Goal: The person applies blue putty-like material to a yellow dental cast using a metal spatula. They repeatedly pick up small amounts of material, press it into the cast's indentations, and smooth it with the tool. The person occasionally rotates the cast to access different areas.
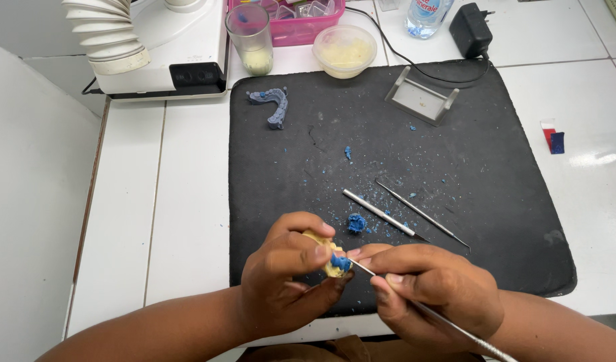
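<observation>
My left hand (284, 278) grips a small yellow dental cast (329, 267) with blue wax (340, 261) on its top, held over the front edge of the black mat (495, 201). My right hand (435, 288) holds a thin metal carving tool (448, 322) like a pen, with its tip touching the blue wax. A lump of blue wax (356, 222) lies on the mat just beyond my hands. Two more metal instruments (381, 213) (422, 213) rest side by side on the mat.
A blue-grey dental arch model (274, 106) lies at the mat's far left. Behind the mat stand a glass (251, 37), a lidded plastic tub (345, 50), a pink tray (301, 27), a grey stand (420, 96), a power adapter (470, 30) and a white machine with a ribbed hose (110, 33).
</observation>
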